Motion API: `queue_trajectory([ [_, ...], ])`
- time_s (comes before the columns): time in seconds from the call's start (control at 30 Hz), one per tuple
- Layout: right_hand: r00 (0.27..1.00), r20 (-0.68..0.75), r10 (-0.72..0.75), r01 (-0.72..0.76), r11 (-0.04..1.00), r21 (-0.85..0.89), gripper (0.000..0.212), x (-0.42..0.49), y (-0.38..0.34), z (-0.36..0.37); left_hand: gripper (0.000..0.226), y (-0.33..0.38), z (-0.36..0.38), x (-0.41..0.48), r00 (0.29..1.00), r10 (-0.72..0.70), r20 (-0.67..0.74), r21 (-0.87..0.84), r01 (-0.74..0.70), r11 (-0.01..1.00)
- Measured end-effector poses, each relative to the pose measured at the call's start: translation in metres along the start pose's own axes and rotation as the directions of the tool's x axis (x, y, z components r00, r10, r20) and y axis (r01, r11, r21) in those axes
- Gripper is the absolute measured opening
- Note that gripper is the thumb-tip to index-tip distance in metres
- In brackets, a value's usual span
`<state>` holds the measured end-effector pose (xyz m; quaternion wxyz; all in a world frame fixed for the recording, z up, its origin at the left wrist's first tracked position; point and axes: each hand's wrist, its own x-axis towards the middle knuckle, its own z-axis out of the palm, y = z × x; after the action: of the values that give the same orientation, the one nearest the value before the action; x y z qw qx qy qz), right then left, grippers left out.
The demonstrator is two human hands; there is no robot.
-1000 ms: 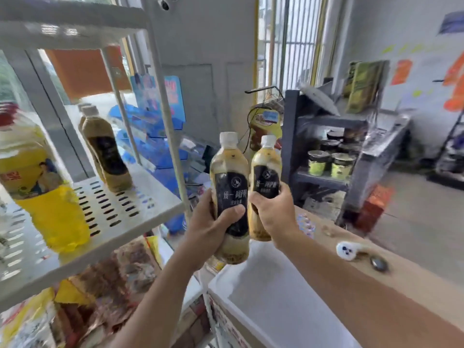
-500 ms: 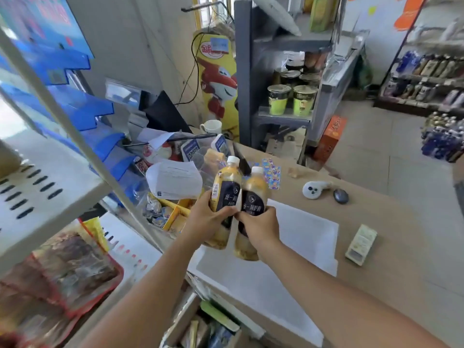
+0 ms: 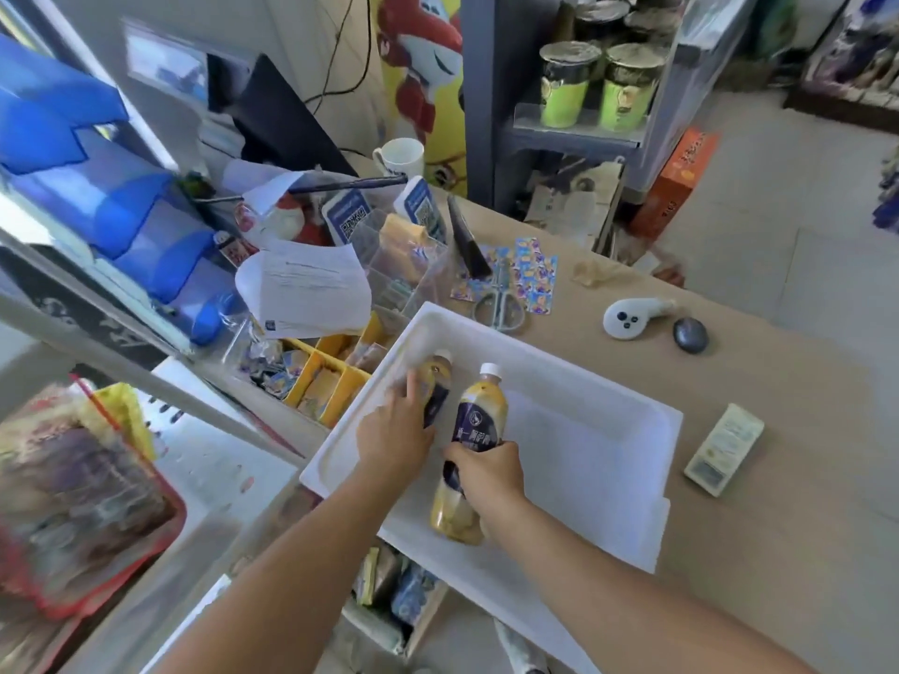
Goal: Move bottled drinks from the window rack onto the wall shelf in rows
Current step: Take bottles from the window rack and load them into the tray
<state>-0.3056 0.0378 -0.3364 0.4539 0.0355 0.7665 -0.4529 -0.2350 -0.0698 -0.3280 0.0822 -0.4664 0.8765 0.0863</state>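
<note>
Nearest me, two bare forearms reach in from the bottom edge. Count: two hands, two bottles, one each.

The left hand [image 3: 394,445] is wrapped round the label of the left bottle [image 3: 434,381], a clear plastic bottle of yellowish-tan drink with a dark label and white cap. It is motion-blurred and tilted, cap pointing away from me. The right hand [image 3: 486,471] is clamped round the middle of the right bottle [image 3: 479,418], same kind, sharper, leaning the same way. The bottles are just beside each other.

Both lie within the outline of one shallow white foam box [image 3: 674,420]. I cannot tell if either base rests on its floor. The box sits on a tan counter [image 3: 802,503].

Right of the box is one small pale rectangular pack [image 3: 725,447]. Left of it is one yellow divided tray [image 3: 335,381], with one printed paper sheet [image 3: 306,289] above that.

Beyond the box are one pair of scissors [image 3: 501,306], one white handheld device with dark dots [image 3: 630,318], and one dark grey oval object [image 3: 690,334] just beside it.

Farther back are two QR code stands [image 3: 348,216], one white mug [image 3: 401,155] and one orange carton [image 3: 676,177] on the floor. Farthest, two green foil-lidded cups [image 3: 566,87] stand side by side on a grey shelf unit [image 3: 574,131].
</note>
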Motion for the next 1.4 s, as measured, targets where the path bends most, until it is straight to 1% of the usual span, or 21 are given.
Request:
queue_trajectory([
  [0.07,0.999,0.017,0.034,-0.034,0.999,0.001,0.052,0.004,0.004,0.004,0.068,-0.004,0.013,-0.003,0.998,0.054,-0.014,0.054,-0.054,0.997],
  [0.17,0.998,0.004,0.063,-0.063,0.998,0.006,0.053,0.012,0.008,0.009,0.064,-0.006,0.021,-0.004,0.995,0.094,-0.043,0.12,-0.088,0.989],
  [0.23,0.999,0.014,0.044,-0.044,0.999,-0.006,0.043,0.017,0.008,0.011,0.053,-0.009,0.017,-0.003,0.992,0.121,-0.036,0.055,-0.119,0.991],
  [0.3,0.998,0.055,-0.006,0.006,1.0,-0.012,0.03,0.021,0.007,0.013,0.045,-0.012,0.009,-0.001,0.994,0.113,-0.015,-0.078,-0.113,0.991],
  [0.37,0.997,0.072,-0.031,0.031,1.0,0.001,0.031,0.024,0.004,0.015,0.041,-0.015,0.004,0.0,0.998,0.068,0.017,-0.154,-0.064,0.986],
  [0.43,0.998,0.071,-0.002,-0.002,0.999,0.05,0.035,0.026,0.003,0.017,0.039,-0.015,0.002,-0.004,0.998,0.04,0.044,-0.173,-0.032,0.984],
  [0.57,0.997,0.077,0.007,-0.013,0.996,0.087,0.034,0.046,0.009,0.016,0.049,-0.013,0.004,-0.017,0.994,0.048,0.1,-0.168,-0.03,0.985],
  [0.63,0.994,0.099,-0.04,0.043,0.999,-0.023,0.032,0.036,0.0,0.01,0.054,-0.013,0.002,-0.024,0.993,0.028,0.118,-0.165,-0.008,0.986],
  [0.67,0.99,0.12,-0.079,0.097,0.984,-0.146,0.031,0.029,-0.006,0.005,0.054,-0.013,0.0,-0.027,0.992,0.015,0.123,-0.172,0.007,0.985],
  [0.7,0.982,0.15,-0.116,0.156,0.944,-0.292,0.032,0.021,-0.013,0.0,0.053,-0.014,-0.002,-0.031,0.992,0.001,0.123,-0.179,0.021,0.984],
  [0.73,0.973,0.177,-0.148,0.214,0.87,-0.444,0.037,0.013,-0.02,-0.005,0.05,-0.016,-0.005,-0.034,0.993,-0.009,0.115,-0.18,0.03,0.983],
  [0.77,0.96,0.211,-0.186,0.276,0.762,-0.585,0.043,0.008,-0.027,-0.01,0.044,-0.017,-0.009,-0.037,0.995,-0.013,0.098,-0.179,0.031,0.983],
  [0.8,0.943,0.24,-0.231,0.333,0.648,-0.685,0.048,0.001,-0.036,-0.014,0.039,-0.019,-0.015,-0.042,0.997,-0.015,0.08,-0.183,0.03,0.983],
  [0.83,0.915,0.273,-0.297,0.397,0.54,-0.742,0.048,-0.007,-0.045,-0.016,0.035,-0.022,-0.021,-0.046,0.998,-0.02,0.063,-0.203,0.032,0.979],
  [0.87,0.88,0.31,-0.36,0.456,0.457,-0.763,0.046,-0.015,-0.055,-0.017,0.034,-0.024,-0.029,-0.051,0.998,-0.027,0.054,-0.237,0.039,0.971],
  [0.93,0.799,0.384,-0.463,0.558,0.331,-0.761,0.046,-0.033,-0.075,-0.015,0.037,-0.029,-0.048,-0.061,0.998,-0.059,0.008,-0.272,0.059,0.961],
  [1.03,0.681,0.486,-0.547,0.649,0.145,-0.747,0.052,-0.066,-0.107,-0.007,0.041,-0.037,-0.08,-0.079,0.98,-0.151,-0.131,-0.226,0.118,0.967],
  [1.13,0.553,0.551,-0.624,0.712,0.011,-0.702,0.053,-0.096,-0.136,0.004,0.037,-0.042,-0.113,-0.092,0.945,-0.25,-0.21,-0.121,0.228,0.966],
  [1.27,0.386,0.622,-0.681,0.743,-0.171,-0.647,0.058,-0.144,-0.172,0.024,0.025,-0.052,-0.165,-0.119,0.894,-0.341,-0.29,-0.065,0.337,0.939],
  [1.33,0.27,0.645,-0.715,0.771,-0.241,-0.59,0.057,-0.167,-0.187,0.034,0.022,-0.054,-0.19,-0.133,0.866,-0.365,-0.342,-0.057,0.369,0.928],
  [1.4,0.127,0.652,-0.747,0.784,-0.328,-0.528,0.054,-0.192,-0.199,0.042,0.024,-0.056,-0.213,-0.148,0.825,-0.392,-0.408,-0.078,0.396,0.915],
])
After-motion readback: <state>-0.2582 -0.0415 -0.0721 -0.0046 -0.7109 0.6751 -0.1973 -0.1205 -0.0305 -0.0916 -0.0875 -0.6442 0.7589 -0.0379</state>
